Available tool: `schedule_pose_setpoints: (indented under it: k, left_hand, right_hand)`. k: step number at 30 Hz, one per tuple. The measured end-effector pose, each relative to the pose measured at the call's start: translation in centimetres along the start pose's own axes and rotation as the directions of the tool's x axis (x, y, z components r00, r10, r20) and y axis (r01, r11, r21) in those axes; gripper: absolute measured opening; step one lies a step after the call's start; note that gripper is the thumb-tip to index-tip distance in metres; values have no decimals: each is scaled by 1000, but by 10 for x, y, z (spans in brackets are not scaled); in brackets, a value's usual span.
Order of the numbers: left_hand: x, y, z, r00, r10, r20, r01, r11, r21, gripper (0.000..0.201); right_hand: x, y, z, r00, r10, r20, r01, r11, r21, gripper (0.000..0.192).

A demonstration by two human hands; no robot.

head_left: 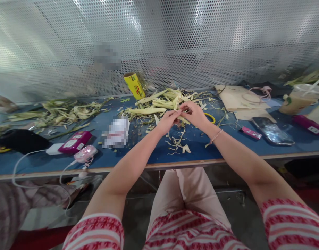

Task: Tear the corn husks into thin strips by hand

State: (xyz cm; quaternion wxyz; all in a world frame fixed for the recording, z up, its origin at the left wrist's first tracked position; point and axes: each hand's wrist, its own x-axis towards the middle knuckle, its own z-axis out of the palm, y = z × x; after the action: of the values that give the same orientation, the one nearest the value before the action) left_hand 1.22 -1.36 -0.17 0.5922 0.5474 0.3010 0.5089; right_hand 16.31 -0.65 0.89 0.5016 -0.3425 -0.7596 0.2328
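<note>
Both hands meet over the mid bench [154, 158], a bit toward the far side. Left hand [167, 121] and right hand [194, 114] each pinch a thin pale-green leaf strip [182, 119] between thumb & fingertips, so the grip is narrow on both sides, closed on the strip w/ knuckles nearly touching. Can't tell exactly how much strip runs inside the fingers; it's mostly hidden.

Handling, as a judgement: strip looks v. light, flat, fibrous, bendy along its length but prob. splits easily along the grain. Dry-ish, not slippery. Best held near the ends w/ fingertip pinch, not a full fist; too hard a pull across the fibre could tear it.

Around it:
- Curled offcuts [178, 142] lie on the bench just near of the hands, loose & limp.
- Leaf pile [164, 100] just far of the hands, longer stiff-looking stalks mixed in.
- Second leaf heap [60, 111] well off to the left.
- Yellow roll [134, 85] tilted at the far edge by the mesh wall [159, 41].
- Yellow-handled tool [210, 117] partly hidden just right of the right hand; type unclear.
- Phone [272, 131] & paper bag [240, 99] to the right, drink cup [297, 99] far right.
- Pink gadget [85, 153] w/ cable, near left.
</note>
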Motion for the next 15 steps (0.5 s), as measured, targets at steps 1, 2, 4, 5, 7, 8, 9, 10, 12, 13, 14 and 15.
schedule_pose_setpoints:
  k: [1,2,4,5,7,8,9,10,12,13,14,15]
  left_hand:
    - [0,0,0,1000,-9,-18,9,1000,-22,35]
    - [0,1,1,999,-21,-34,20,999,-47,33]
    - [0,3,1,997,-59,-55,54,995,-89,28]
    - [-1,5,2,995,-80,-62,73,992,-102,25]
    - [-1,8,3,990,-112,-83,103,989,-109,19]
    - [-1,9,3,988,-117,-99,107,989,-104,17]
    - [-1,10,3,987,-111,-118,101,991,-91,15]
    - [0,10,2,986,-98,-138,89,994,-67,15]
    - [2,8,1,983,-45,-177,48,999,14,18]
    - [4,7,-1,981,-12,-192,25,997,66,21]
    - [5,5,-2,979,24,-203,1,993,120,23]
    - [6,4,-4,977,55,-208,-19,985,173,24]
  right_hand:
    - [-1,-1,0,1000,-11,8,11,1000,-24,15]
    - [-1,-2,-1,1000,-23,12,24,999,-48,14]
    - [-2,-4,-1,999,-45,6,45,995,-90,15]
    - [-3,-6,-1,999,-52,-1,52,993,-105,15]
    - [-3,-7,0,999,-51,-9,50,992,-112,18]
    - [-3,-7,0,999,-45,-10,44,994,-104,20]
    - [-3,-6,1,999,-37,-10,36,995,-91,22]
    - [-3,-5,1,1000,-23,-10,23,997,-71,23]
    - [-1,-2,2,1000,17,-9,-17,1000,-8,25]
    - [0,0,2,999,41,-7,-41,999,30,25]
    - [1,2,2,998,63,-2,-63,996,66,26]
    - [2,4,2,997,83,4,-83,992,96,26]
